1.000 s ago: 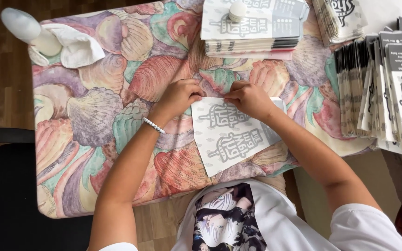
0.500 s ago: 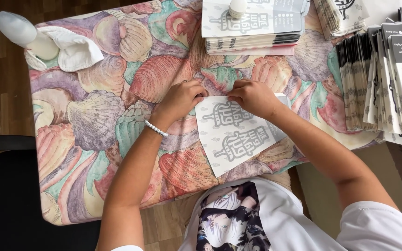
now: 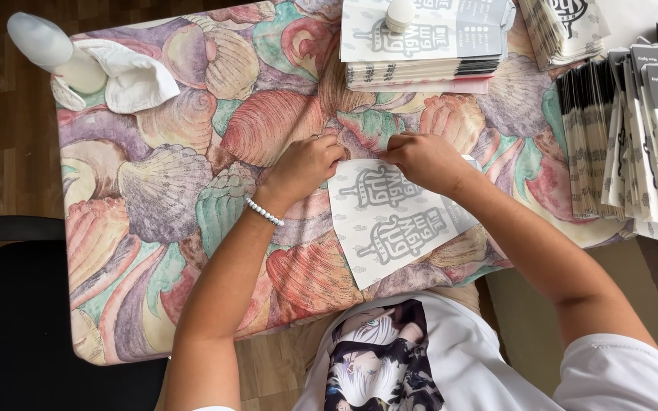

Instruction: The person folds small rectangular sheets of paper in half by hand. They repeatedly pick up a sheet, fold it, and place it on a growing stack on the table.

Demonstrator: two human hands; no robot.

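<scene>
Printed white sheet [image 3: 390, 221], frame centre, shell-patterned table [image 3: 154, 190]: since a second ago rotated slightly. Left hand [image 3: 306, 164] and right hand [image 3: 424, 160] pinch its upper edge; folding under way.

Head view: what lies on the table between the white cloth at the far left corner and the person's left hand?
Only bare shell-patterned tablecloth lies between the white cloth and the left hand, as the head view shows.

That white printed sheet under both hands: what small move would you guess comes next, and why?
Probably pressing a crease along the top edge. Both the left hand and right hand pinch the far edge of the printed sheet, which lies flat on the shell-patterned tablecloth; similar finished pieces are stacked nearby.
</scene>
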